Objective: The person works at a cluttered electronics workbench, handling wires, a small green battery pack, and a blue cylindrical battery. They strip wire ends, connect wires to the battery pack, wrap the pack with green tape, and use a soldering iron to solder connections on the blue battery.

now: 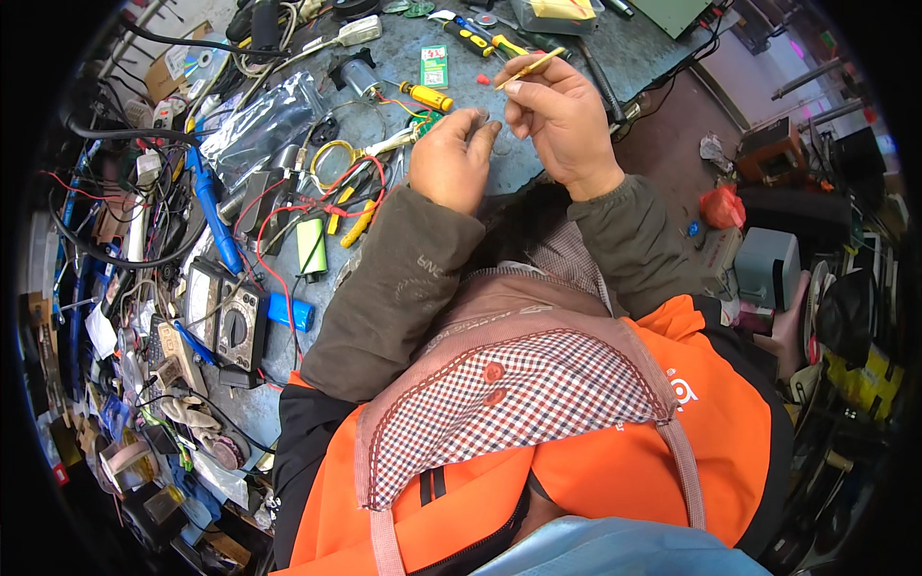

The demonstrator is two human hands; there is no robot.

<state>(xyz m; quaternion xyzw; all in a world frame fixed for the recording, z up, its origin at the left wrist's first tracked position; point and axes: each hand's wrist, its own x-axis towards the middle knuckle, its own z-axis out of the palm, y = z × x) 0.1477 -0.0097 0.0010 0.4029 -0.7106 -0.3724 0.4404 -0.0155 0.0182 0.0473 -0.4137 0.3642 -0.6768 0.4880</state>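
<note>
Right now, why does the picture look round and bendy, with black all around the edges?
In the head view a fisheye lens bends things: the bench edge curves, and the corners go black. The middle is sharp, so the left hand, the right hand and its thin yellow stick look clear. Clutter near the left rim is squeezed and dimmer. Light is even, with no strong glare.

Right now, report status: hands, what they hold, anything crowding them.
Right hand pinching a thin yellow stick. Left hand closed on a small part, too hidden to name. Pliers, wires and a yellow screwdriver crowd the bench.
</note>
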